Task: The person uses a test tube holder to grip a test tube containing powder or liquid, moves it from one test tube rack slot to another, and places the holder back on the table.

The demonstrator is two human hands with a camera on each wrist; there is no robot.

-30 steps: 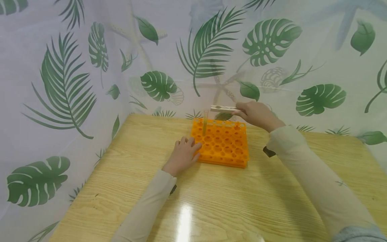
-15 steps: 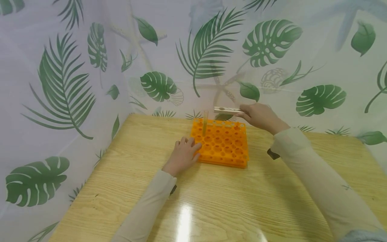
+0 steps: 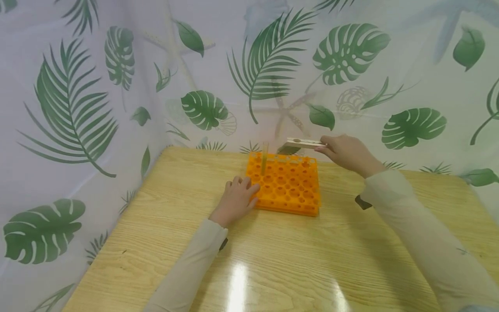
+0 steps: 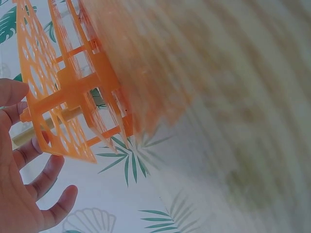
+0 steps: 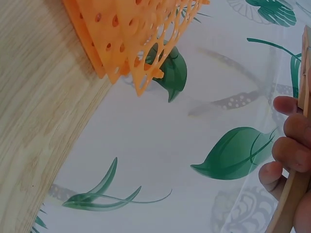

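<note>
An orange test tube rack [image 3: 288, 208] stands on the table, and a clear test tube [image 3: 264, 158] with yellowish contents is upright in its back left part. My left hand [image 3: 234, 201] is at the rack's left edge; the left wrist view shows thumb and forefinger at the corner of the rack [image 4: 63, 99], the other fingers loosely spread. To the right of the tube and above the rack's back edge, my right hand [image 3: 345, 151] grips a wooden test tube clamp [image 3: 302, 143]. Its tip points left, apart from the tube. Curled fingers [image 5: 296, 153] surround the clamp's handle in the right wrist view.
The light wooden table [image 3: 288, 260] extends around the rack, with a bright reflection near the front. A white leaf-printed sheet [image 3: 241, 65] hangs behind the table and along its left side. A sleeve [image 4: 233, 97] covers much of the left wrist view.
My right hand has moved to the right with the clamp, drawing its tip farther from the test tube. The left hand, the rack and the tube stay where they were.
</note>
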